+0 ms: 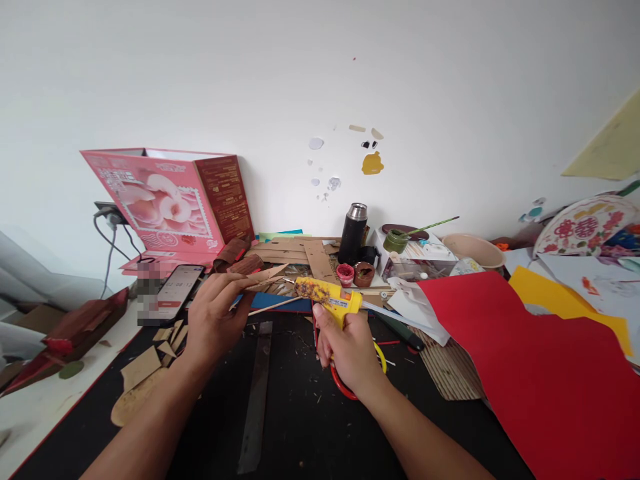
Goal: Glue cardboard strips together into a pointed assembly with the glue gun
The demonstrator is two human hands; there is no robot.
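My right hand (pixel 353 347) is wrapped round the grip of a yellow hot glue gun (pixel 327 295), stained brown toward the front. Its nozzle points left, and a translucent glue stick (pixel 395 313) runs out of its back. Between the fingers and thumb of my left hand (pixel 215 313) is a thin, pointed cardboard piece (pixel 273 273). The nozzle is close to this piece; whether they touch I cannot tell. Under my right hand lie red and yellow looped handles (pixel 345 388), partly hidden. A metal ruler (pixel 257 400) rests on the black mat between my forearms.
Cardboard scraps (pixel 143 367) and a phone (pixel 180 290) lie at left, before a pink box (pixel 170 200). A black flask (pixel 353 233), paint pots (pixel 364 273) and cardboard strips (pixel 280 252) stand or lie behind. Red paper (pixel 545 360) and corrugated cardboard (pixel 450 367) cover the right.
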